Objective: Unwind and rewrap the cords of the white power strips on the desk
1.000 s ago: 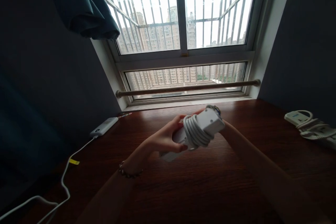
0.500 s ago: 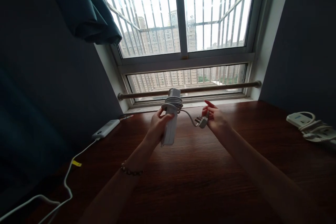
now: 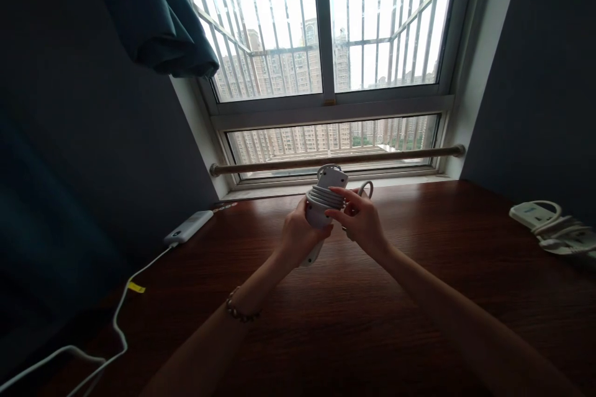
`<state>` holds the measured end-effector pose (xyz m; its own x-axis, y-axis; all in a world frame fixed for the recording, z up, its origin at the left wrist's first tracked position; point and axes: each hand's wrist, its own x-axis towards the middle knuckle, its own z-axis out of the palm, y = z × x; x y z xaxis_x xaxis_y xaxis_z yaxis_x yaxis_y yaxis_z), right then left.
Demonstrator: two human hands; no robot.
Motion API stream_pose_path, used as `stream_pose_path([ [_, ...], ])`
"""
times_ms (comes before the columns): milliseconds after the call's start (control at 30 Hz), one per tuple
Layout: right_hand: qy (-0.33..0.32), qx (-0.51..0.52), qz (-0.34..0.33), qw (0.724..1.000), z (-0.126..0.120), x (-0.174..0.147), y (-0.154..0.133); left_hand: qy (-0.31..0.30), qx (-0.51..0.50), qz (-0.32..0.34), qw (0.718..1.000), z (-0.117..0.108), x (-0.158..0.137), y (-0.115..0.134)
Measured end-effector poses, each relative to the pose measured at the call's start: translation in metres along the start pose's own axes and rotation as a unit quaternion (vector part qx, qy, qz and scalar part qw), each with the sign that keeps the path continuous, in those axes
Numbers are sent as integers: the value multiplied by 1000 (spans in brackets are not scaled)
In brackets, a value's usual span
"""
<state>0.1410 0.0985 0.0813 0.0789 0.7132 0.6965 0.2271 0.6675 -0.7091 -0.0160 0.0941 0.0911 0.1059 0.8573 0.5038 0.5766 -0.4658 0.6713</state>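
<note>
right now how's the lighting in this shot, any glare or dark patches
In the head view, the window is bright with glare; the table darkens toward the bottom, with soft sheen near the window; the power strip is backlit but visible.

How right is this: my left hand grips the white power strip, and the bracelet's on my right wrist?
Wrong side: the head view shows the bracelet on your left wrist. Your left hand does grip the white power strip.

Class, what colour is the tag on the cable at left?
Yellow; the tag shows best in the head view.
</note>
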Motion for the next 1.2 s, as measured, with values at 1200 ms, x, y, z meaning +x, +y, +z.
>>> stream_pose_path([
  [1200, 81, -108, -23, 991, -13, 7, -19, -107, -346, -97, 927, -15, 7, 9],
])
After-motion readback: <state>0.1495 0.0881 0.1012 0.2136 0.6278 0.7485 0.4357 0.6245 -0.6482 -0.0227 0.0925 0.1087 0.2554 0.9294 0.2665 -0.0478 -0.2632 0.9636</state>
